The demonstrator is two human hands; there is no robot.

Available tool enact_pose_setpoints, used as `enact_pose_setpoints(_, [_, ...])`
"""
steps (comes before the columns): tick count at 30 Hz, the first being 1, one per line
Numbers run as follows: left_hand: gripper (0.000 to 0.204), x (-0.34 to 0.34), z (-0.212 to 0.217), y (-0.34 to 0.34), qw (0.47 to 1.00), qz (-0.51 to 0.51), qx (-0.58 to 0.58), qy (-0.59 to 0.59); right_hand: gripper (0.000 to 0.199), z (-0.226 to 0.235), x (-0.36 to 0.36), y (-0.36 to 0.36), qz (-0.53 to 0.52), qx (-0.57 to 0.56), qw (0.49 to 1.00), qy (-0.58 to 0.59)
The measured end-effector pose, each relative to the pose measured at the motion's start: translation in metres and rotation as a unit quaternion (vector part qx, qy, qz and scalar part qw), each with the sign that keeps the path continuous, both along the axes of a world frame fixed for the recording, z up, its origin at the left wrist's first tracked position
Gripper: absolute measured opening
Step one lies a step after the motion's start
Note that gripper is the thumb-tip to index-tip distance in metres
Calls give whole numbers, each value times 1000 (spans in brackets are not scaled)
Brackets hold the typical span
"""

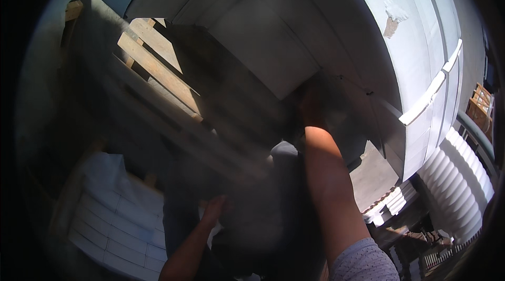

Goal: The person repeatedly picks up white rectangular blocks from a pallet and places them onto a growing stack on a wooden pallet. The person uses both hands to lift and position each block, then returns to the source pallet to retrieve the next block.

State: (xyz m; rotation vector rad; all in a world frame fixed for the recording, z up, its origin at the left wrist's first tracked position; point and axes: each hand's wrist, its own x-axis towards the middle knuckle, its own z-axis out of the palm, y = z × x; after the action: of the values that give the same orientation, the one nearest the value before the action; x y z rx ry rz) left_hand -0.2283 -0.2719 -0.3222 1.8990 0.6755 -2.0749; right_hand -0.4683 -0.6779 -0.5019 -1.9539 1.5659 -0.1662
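My right arm reaches far forward, and my right hand (311, 99) lies in deep shadow at the lower corner of a large white carton-like block (268, 44). Its fingers are hidden, so whether it grips the block is unclear. Low in the middle, close to my dark-clothed legs, is my left hand (214, 208). Dim light and blur hide its fingers. Beside its wrist shows a small piece of something white (202, 211). A wooden pallet (160, 68) lies left of the block, partly sunlit.
On the lower left stands a stack of white blocks (113, 223) with a translucent sheet on top. A tall white stack (421, 70) with a torn patch rises at right. Beyond it are a ribbed white stack (457, 186) and a grey rail (476, 136).
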Motion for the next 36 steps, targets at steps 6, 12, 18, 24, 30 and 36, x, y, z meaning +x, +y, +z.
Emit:
enact_pose_setpoints(6, [34,-9,-12,-39,997,65,-35,17,49,-36,33,-26,-228,138,919,-291])
enact_pose_setpoints(12, [33,2,-15,-53,997,63,-46,-8,46,-47,44,-37,-238,135,911,-308])
enact_pose_setpoints(18, [34,19,-17,-57,998,47,-37,-18,42,-4,38,-26,-401,310,657,-558])
enact_pose_setpoints(24, [38,51,-18,-94,996,52,-52,-52,55,56,80,35,-605,296,559,-484])
enact_pose_setpoints(30, [41,108,-105,-200,956,56,-201,-207,56,82,108,69,-613,416,231,-631])
enact_pose_setpoints(36, [48,148,-191,-385,779,-208,-467,-363,55,37,92,81,-580,448,199,-651])
